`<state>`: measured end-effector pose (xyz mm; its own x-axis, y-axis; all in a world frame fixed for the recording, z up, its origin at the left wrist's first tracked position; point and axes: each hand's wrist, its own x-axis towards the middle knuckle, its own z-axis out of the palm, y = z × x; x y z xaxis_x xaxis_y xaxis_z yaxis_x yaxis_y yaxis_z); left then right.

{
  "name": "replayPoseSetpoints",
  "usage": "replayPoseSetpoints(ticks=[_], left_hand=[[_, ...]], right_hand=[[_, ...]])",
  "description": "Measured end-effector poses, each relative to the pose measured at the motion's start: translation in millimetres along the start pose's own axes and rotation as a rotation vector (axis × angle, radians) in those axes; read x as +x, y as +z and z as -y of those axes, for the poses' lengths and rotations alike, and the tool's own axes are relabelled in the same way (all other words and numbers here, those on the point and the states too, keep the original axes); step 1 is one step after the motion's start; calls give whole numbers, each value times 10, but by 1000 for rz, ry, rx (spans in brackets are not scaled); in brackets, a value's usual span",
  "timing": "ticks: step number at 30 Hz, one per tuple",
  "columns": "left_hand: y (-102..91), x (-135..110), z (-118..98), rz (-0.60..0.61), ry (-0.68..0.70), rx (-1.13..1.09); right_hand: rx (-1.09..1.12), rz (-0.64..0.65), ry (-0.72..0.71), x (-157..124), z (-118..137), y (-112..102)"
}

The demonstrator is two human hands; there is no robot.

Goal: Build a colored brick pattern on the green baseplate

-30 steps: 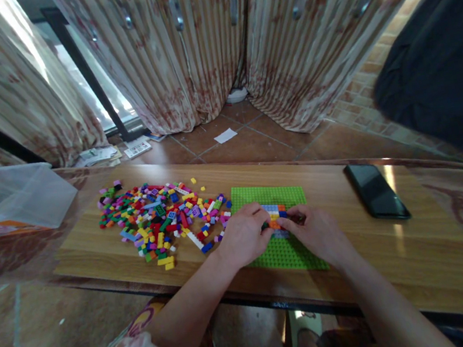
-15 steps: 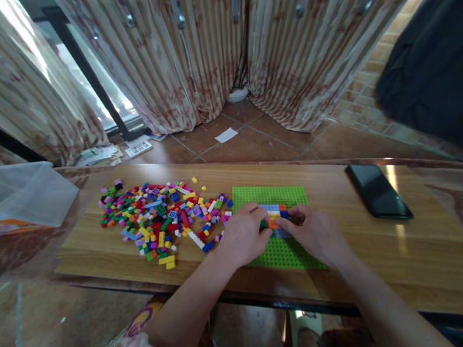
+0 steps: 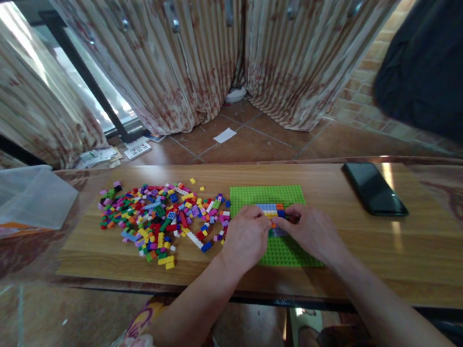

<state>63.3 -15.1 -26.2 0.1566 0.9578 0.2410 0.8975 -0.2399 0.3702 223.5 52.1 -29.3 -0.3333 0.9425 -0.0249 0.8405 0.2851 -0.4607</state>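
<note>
A green baseplate [image 3: 267,194] lies flat on the wooden table [image 3: 425,247]. On it stands a small build of coloured bricks [image 3: 272,210], blue, white, yellow and orange. My left hand [image 3: 246,237] rests on the plate's left part, fingers curled with the tips pressed against the build. My right hand [image 3: 312,230] comes from the right, fingers pinched on the build's right side. The two hands almost meet over the bricks and hide the lower part of the build.
A heap of loose coloured bricks [image 3: 161,218] spreads left of the baseplate. A clear plastic box [image 3: 9,202] stands at the far left. A black phone [image 3: 374,188] lies to the right. Curtains and a tiled floor are behind the table.
Both hands stay on the brick build, fingers shifting only slightly closer together. The view has drifted a little; nothing else on the table has moved.
</note>
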Motion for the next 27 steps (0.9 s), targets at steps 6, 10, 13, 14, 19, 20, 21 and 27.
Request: replayPoseSetpoints(ticks=[6,10,13,14,19,20,21,27], left_hand=[[13,-24,-83,8,-32,132],[39,-37,-68,-6,-34,120],[49,-46,-38,-28,-7,81],[51,-50,-27,-40,6,53],[6,-40,50,-129,21,-149],[-26,-30,79,-150,7,-176],[-67,-16,115,-177,-16,-193],[-394,38,498,-329,-257,-176]], right_hand=[[-16,11,21,9,-5,45],[50,31,17,46,-44,32],[120,46,-13,85,-84,-14],[137,44,-10,100,-95,-33],[141,-9,58,156,-126,-104],[130,-24,65,160,-128,-113],[117,-40,70,161,-130,-120],[66,-86,65,130,-129,-143]])
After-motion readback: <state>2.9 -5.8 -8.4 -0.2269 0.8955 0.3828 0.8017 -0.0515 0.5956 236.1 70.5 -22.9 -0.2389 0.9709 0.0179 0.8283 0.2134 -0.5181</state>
